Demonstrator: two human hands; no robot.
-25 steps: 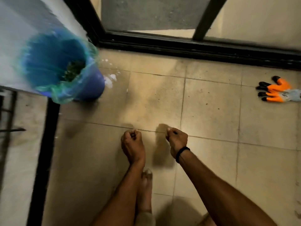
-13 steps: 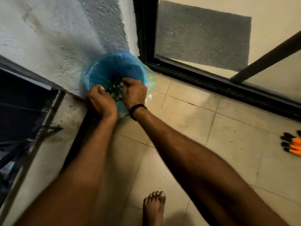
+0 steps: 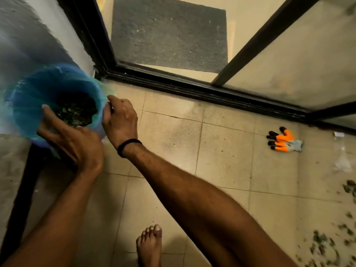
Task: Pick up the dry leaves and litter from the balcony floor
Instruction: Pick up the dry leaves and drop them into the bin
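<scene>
Two hands: both are reaching to the blue lined bin (image 3: 28, 97) standing at the left against the wall.
Left hand (image 3: 77, 143): is hovering over the bin's near rim, fingers (image 3: 45, 108) stretching straight and slightly spread, holding nothing.
Right hand (image 3: 120, 120): is hanging at the bin's right rim with fingers curling downward; whether they are pinching the liner or any litter cannot be told. A black wristband (image 3: 128, 146) is circling the wrist.
Binned leaves (image 3: 75, 112): are lying dark at the bottom of the bin.
Loose dry leaves (image 3: 323, 241): are lying scattered on the balcony floor (image 3: 221, 151) at the lower right, well apart from the bin.
Orange work glove (image 3: 284, 140): is lying flat on the tiles near the sliding door track (image 3: 192, 89).
Bare foot (image 3: 150, 245): is standing on the tiles at the bottom edge.
</scene>
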